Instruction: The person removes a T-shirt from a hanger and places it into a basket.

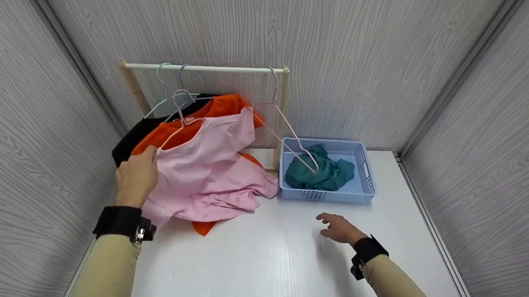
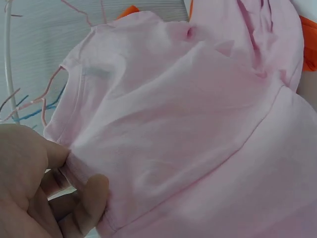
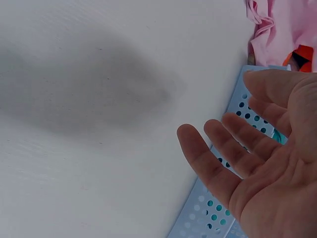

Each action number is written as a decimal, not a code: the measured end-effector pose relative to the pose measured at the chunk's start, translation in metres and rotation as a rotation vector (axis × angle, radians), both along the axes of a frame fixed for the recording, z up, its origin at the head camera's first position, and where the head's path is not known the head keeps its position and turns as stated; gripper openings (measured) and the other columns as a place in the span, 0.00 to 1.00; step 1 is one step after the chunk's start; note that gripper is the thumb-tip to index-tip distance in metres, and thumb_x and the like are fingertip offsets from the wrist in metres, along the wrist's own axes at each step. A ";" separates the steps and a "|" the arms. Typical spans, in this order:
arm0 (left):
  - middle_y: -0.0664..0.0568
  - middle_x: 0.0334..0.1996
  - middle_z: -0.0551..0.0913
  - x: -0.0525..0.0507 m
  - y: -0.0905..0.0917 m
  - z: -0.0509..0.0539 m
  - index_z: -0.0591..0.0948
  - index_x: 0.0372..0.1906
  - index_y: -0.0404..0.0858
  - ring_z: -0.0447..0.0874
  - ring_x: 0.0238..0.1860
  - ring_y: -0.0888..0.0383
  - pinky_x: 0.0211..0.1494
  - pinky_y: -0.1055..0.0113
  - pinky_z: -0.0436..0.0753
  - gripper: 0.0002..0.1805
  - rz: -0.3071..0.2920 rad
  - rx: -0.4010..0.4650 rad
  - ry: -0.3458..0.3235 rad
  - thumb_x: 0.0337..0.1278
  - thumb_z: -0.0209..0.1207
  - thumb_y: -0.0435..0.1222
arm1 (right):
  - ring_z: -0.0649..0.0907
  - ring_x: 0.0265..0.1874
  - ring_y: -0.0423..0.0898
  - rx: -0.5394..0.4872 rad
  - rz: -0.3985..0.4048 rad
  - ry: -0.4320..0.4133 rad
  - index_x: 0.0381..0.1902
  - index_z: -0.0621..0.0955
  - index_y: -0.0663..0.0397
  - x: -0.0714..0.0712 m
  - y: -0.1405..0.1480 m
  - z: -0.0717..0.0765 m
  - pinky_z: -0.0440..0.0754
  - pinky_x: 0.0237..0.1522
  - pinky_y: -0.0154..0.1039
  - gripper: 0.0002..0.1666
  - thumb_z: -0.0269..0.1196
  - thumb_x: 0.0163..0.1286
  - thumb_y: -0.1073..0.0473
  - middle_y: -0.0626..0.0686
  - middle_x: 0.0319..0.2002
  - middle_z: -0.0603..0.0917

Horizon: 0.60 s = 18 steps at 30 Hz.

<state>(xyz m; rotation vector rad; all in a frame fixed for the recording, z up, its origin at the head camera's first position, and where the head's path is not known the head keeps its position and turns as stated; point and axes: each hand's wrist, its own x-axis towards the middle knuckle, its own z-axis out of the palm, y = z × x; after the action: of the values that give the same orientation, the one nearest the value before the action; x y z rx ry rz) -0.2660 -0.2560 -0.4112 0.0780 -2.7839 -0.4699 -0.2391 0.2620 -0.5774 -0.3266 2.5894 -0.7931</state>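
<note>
Orange shirt (image 1: pixel 231 104) at centre-left is part-covered by pink shirt (image 1: pixel 202 170), its left edge pinched by left hand (image 1: pixel 137 175), with right hand (image 1: pixel 340 229) held fingers-spread near basket (image 1: pixel 326 196).

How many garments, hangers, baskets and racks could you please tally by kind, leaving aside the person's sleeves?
Garments: 4 (black garment, orange garment, pink shirt, green garment)
Hangers: 4 (mint hanger, blue hanger, shirt's pink hanger, bare pale pink hanger)
Baskets: 1 (blue basket)
Racks: 1 (white-barred rack)
Total: 10
</note>
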 end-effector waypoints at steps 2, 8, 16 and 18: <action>0.24 0.36 0.80 0.004 -0.007 -0.008 0.75 0.49 0.39 0.77 0.29 0.23 0.27 0.37 0.73 0.13 -0.029 -0.013 -0.020 0.76 0.43 0.41 | 0.76 0.61 0.64 0.009 -0.010 -0.013 0.62 0.74 0.58 0.000 -0.001 0.000 0.75 0.60 0.58 0.25 0.61 0.67 0.64 0.67 0.60 0.77; 0.34 0.35 0.83 0.010 -0.024 -0.020 0.76 0.51 0.44 0.74 0.22 0.39 0.27 0.47 0.73 0.10 -0.175 -0.046 -0.139 0.73 0.49 0.39 | 0.78 0.58 0.63 -0.005 0.008 0.000 0.62 0.73 0.59 -0.001 -0.005 0.005 0.76 0.58 0.58 0.25 0.61 0.67 0.65 0.65 0.59 0.78; 0.45 0.47 0.86 0.009 -0.014 -0.009 0.82 0.53 0.48 0.83 0.44 0.40 0.52 0.40 0.78 0.12 -0.353 0.035 -0.147 0.70 0.54 0.40 | 0.77 0.58 0.65 -0.075 0.070 0.194 0.65 0.70 0.64 -0.009 -0.020 0.036 0.74 0.60 0.60 0.28 0.60 0.69 0.64 0.67 0.60 0.76; 0.46 0.49 0.85 0.008 -0.008 -0.006 0.82 0.54 0.50 0.83 0.49 0.41 0.57 0.41 0.77 0.13 -0.389 0.068 -0.173 0.70 0.54 0.41 | 0.77 0.59 0.63 -0.082 0.048 0.290 0.67 0.69 0.63 -0.011 -0.029 0.048 0.74 0.60 0.59 0.30 0.61 0.68 0.63 0.65 0.61 0.75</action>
<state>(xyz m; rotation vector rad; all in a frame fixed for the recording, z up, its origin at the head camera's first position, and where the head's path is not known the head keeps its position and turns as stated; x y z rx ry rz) -0.2581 -0.2637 -0.4173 -0.4352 -2.9576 -0.6794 -0.2500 0.2329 -0.5299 -0.5641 2.8068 -0.8947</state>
